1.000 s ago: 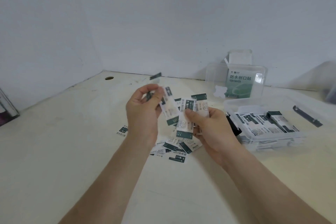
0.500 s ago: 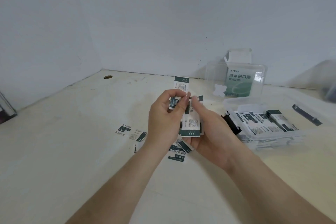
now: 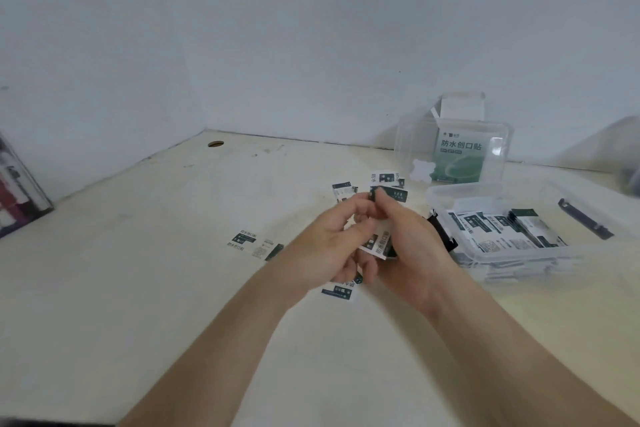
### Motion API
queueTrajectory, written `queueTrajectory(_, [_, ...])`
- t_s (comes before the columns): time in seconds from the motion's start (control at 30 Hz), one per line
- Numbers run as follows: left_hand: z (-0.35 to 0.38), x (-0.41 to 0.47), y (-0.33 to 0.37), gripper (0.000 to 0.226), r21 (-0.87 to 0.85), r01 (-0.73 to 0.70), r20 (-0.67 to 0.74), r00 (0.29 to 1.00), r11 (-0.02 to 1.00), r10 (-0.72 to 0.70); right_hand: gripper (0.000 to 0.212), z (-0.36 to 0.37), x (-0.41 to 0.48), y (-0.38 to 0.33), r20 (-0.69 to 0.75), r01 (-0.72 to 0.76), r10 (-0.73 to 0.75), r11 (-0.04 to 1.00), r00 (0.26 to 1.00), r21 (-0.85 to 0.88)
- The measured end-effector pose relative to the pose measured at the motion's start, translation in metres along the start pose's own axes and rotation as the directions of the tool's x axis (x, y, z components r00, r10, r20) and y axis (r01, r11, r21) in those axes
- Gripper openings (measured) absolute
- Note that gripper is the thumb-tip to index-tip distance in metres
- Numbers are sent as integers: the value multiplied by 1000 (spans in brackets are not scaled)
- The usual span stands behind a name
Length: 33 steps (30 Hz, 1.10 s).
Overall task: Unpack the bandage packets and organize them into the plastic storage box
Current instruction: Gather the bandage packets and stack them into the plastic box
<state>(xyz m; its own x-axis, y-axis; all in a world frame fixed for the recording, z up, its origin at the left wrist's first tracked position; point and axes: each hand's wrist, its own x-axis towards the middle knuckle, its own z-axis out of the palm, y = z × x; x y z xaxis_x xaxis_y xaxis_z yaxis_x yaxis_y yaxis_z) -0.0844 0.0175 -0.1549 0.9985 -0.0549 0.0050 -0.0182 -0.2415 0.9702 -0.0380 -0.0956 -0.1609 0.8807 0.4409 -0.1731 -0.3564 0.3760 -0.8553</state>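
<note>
My left hand (image 3: 329,243) and my right hand (image 3: 412,246) meet over the middle of the table, both pinching a small stack of white and dark green bandage packets (image 3: 379,241). More loose packets (image 3: 254,243) lie on the table to the left, under my hands and just behind them (image 3: 388,180). The clear plastic storage box (image 3: 519,256) sits to the right, open, with several packets (image 3: 498,229) lined up inside. Its clear lid (image 3: 453,149) stands behind it.
An opened green and white bandage carton (image 3: 460,152) stands behind the lid near the wall. A dark clip-like piece (image 3: 585,224) lies at the box's right side. A cable hole (image 3: 215,143) is in the table's far corner. Something dark and red (image 3: 17,198) leans at the left edge.
My left hand has come over to the right hand, bringing its packet onto the stack. Both hands now hold the packets together, a little further right and lower than before.
</note>
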Motion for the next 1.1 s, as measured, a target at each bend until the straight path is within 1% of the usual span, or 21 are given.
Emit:
queueTrajectory(0.07, [-19,-3,-3,17,143,-25,-46,998,989,32,30,-3,0,-3,-36,37,-36,999,999,31])
queueTrajectory(0.1, [-32,-6,-5,20,269,-32,-85,995,962,57,29,-3,1,-5,-60,59,-60,998,996,-22])
queueTrajectory(0.13, [-45,-8,-7,27,427,-14,-103,993,904,64,28,-4,2,-6,-93,81,-93,990,991,-118])
queueTrajectory(0.17, [-56,-11,-10,39,590,34,-97,995,807,30,27,-5,3,-6,-128,97,-130,966,983,-238])
queueTrajectory(0.23, [-70,-16,-16,78,800,136,-58,987,585,-151,24,-8,7,-5,-154,97,-196,865,969,-492])
queueTrajectory(0.27, [-70,-17,-19,92,846,152,-41,974,511,-223,23,-10,9,-3,-125,99,-231,761,965,-641])
queueTrajectory(0.3, [-67,-18,-22,99,872,140,-22,968,469,-248,22,-11,11,-1,-70,106,-262,602,963,-792])
queueTrajectory(0.33, [-63,-17,-25,99,881,116,-9,973,459,-229,20,-14,11,2,-10,105,-274,401,962,-910])
queueTrajectory(0.37, [-60,-16,-27,95,871,108,-20,982,479,-185,20,-14,10,4,35,93,-264,213,964,-973])
queueTrajectory(0.4, [-58,-14,-27,86,853,115,-47,988,510,-145,24,-14,8,5,55,73,-229,72,972,-995])
queueTrajectory(0.43, [-58,-13,-27,77,833,129,-78,990,537,-116,31,-14,5,5,63,61,-181,-20,981,-998])
queueTrajectory(0.5, [-58,-11,-23,64,812,149,-97,988,564,-121,36,-15,3,3,82,71,-96,-112,992,-991])
queueTrajectory(0.53, [-58,-8,-22,60,802,158,-93,986,576,-141,34,-17,2,1,96,86,-69,-132,993,-988])
queueTrajectory(0.6, [-59,-4,-21,58,795,182,-89,979,579,-186,27,-19,3,-3,117,111,-46,-125,992,-986])
queueTrajectory(0.7, [-62,1,-16,64,808,236,-97,957,540,-272,19,-21,4,-6,94,88,-58,-108,994,-990])
queueTrajectory(0.77, [-65,3,-14,62,812,255,-101,947,525,-303,19,-21,5,-6,83,76,-58,-118,995,-990])
queueTrajectory(0.87, [-71,1,-14,41,794,276,-129,947,542,-293,26,-21,6,-5,91,83,-65,-118,994,-990])
queueTrajectory(0.93, [-78,-2,-13,21,772,278,-196,960,572,-202,32,-21,6,-4,111,99,-92,-119,990,-988])
queueTrajectory(0.97, [-80,-5,-13,21,747,266,-236,963,609,-130,34,-21,6,-3,114,102,-100,-116,988,-988])
queueTrajectory(1.03, [-81,-6,-12,32,652,191,-295,955,734,14,37,-21,6,-3,100,90,-101,-101,990,-991])
queueTrajectory(1.1, [-76,-7,-6,25,568,68,-306,943,820,134,36,-21,5,-1,72,62,-108,-97,992,-993])
